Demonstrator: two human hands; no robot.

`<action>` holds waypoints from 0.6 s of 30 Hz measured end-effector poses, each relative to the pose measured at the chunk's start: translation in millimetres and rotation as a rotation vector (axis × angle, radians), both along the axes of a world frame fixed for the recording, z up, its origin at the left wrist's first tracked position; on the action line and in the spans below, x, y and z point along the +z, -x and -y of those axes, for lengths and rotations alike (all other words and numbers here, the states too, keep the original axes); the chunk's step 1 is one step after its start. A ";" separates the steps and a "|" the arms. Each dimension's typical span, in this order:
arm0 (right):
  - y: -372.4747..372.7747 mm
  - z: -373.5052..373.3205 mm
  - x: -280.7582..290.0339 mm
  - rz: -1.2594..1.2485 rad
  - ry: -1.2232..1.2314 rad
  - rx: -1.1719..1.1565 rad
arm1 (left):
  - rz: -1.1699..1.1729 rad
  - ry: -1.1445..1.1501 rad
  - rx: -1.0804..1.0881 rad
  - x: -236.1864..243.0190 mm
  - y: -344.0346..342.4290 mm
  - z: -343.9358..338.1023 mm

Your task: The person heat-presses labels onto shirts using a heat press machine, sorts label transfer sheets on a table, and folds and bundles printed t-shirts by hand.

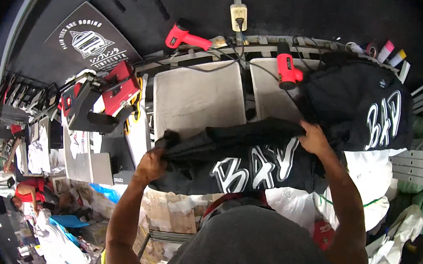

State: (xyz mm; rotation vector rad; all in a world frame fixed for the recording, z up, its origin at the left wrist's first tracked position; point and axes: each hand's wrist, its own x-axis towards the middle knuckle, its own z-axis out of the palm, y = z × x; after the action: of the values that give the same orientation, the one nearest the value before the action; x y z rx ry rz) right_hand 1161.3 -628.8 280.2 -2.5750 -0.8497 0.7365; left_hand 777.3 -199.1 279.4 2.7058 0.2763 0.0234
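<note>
A black T-shirt (196, 174) with large white lettering hangs stretched between my two hands, its upper part bunched into folds. My left hand (151, 165) is closed on the fabric at one end. At the other end my right hand (315, 138) grips the same shirt, fingers wrapped over the edge. Beyond it lie two flat grey boards, the left board (197, 94) mostly bare and the right board (272, 94) partly covered. To the right, another black shirt (348, 105) with similar white lettering is spread flat.
Two red heat guns, one lying left (188, 38) and one right (288, 68), sit with trailing cables below a wall outlet (239, 17). A red and black heat press (107, 95) stands at left. White plastic bags (366, 184) are at right. Another person (30, 193) is low at far left.
</note>
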 end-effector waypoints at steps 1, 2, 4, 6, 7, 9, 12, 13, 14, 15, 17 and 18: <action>21.2 13.0 22.7 -0.003 -0.038 0.045 | 0.026 -0.111 -0.041 5.3 15.2 11.2; 46.5 29.1 43.2 0.009 -0.054 0.080 | -0.115 -0.059 0.076 14.5 25.7 21.6; 109.1 77.7 80.0 -0.073 -0.015 0.124 | -0.138 0.129 0.271 48.8 52.1 42.3; 147.5 112.3 96.5 -0.147 0.371 0.535 | 0.013 0.054 0.168 90.3 81.1 66.2; 170.2 129.0 101.7 -0.167 0.429 0.538 | -0.003 0.044 0.124 108.8 95.2 81.0; 193.7 156.9 115.1 -0.176 0.484 0.509 | 0.037 0.017 0.047 137.0 116.8 107.0; 183.8 178.2 157.1 0.128 0.165 0.352 | 0.233 -0.235 0.067 179.7 129.4 111.6; 177.6 175.6 171.6 0.227 0.037 0.225 | 0.266 -0.274 0.083 197.5 124.8 101.6; 163.9 170.5 191.5 0.119 -0.149 0.100 | 0.346 -0.354 0.065 215.1 117.3 90.5; 154.8 159.5 205.6 0.595 -0.190 0.176 | 0.218 -0.244 0.193 236.1 110.4 78.2; 127.5 133.9 249.7 0.736 -0.342 0.222 | 0.513 -0.495 0.061 274.5 85.6 60.5; 116.9 119.6 273.4 0.755 -0.323 0.136 | 0.548 -0.558 0.055 299.3 78.5 50.8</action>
State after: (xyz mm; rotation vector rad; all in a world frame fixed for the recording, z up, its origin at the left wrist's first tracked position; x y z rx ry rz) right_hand 1044.5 -748.4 553.6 -2.4934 -1.2349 -0.3730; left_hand 698.8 -250.0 578.7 3.0754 0.1923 0.9712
